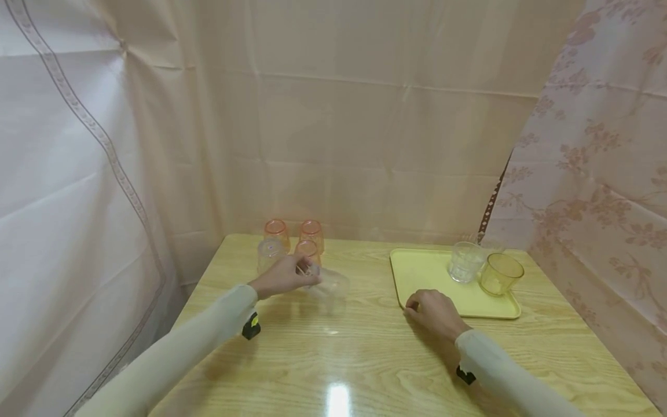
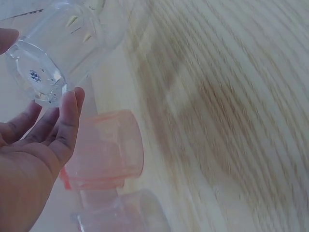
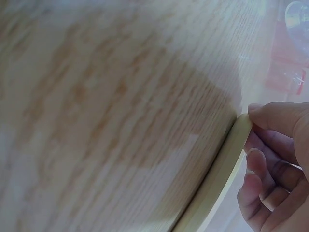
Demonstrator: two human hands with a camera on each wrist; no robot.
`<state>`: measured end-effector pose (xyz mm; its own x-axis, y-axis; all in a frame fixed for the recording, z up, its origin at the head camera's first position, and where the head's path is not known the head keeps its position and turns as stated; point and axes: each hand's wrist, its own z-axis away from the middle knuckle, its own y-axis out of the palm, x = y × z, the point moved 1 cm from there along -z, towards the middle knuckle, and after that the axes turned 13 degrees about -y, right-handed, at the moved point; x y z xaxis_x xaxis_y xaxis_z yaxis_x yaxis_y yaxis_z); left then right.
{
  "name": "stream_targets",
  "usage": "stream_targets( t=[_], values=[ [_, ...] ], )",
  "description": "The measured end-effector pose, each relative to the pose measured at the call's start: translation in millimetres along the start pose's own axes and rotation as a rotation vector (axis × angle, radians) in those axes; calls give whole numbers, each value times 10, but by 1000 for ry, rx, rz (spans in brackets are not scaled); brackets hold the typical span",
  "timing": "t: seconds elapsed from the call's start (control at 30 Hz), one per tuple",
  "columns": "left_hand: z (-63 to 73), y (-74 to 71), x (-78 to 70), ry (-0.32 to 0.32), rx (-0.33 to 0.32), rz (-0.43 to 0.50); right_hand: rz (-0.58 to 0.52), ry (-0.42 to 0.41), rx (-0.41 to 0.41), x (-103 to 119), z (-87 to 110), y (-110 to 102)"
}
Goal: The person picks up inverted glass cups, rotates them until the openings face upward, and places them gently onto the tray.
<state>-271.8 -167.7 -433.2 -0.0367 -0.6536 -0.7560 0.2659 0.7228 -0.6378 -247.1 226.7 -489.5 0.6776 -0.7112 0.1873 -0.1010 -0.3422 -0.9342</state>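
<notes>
My left hand (image 1: 283, 277) holds a clear glass (image 1: 333, 289) by its base, off the table. In the left wrist view the glass (image 2: 38, 75) lies tilted between thumb and fingertips, its mouth facing away from the palm. Just behind that hand stand an upside-down clear glass (image 1: 270, 252) and three upside-down orange-red glasses (image 1: 311, 234). At the near-left corner of a yellow tray (image 1: 419, 269), my right hand (image 1: 435, 313) pinches the rim. The right wrist view shows the thumb against the tray's corner (image 3: 236, 140), other fingers curled inside.
On the tray's right side stand an upright clear glass (image 1: 465, 262) and a yellow glass (image 1: 501, 273). Another clear glass (image 1: 492, 243) shows faintly behind them. The wooden table (image 1: 292, 359) is bordered by a hanging cloth (image 1: 365, 145) at the back and sides.
</notes>
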Motion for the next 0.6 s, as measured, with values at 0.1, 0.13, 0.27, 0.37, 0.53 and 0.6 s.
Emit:
stream_targets(
  t=[0.1, 0.13, 0.27, 0.37, 0.53, 0.6],
  values=[
    [-12, 53, -28, 3, 15, 16, 4, -2, 1, -7, 5, -1],
    [-15, 69, -35, 7, 18, 18, 6, 4, 5, -8, 6, 0],
    [-24, 126, -63, 22, 28, 29, 5, 7, 11, -10, 7, 3],
    [-37, 162, -78, 24, 34, 46, 3, 8, 10, -5, 7, -2],
    [-49, 211, -118, 29, 52, 103, 5, 11, 6, -8, -2, -5],
    [-59, 232, -137, 40, 64, 129, 1, 10, 0, -11, -9, 1]
  ],
)
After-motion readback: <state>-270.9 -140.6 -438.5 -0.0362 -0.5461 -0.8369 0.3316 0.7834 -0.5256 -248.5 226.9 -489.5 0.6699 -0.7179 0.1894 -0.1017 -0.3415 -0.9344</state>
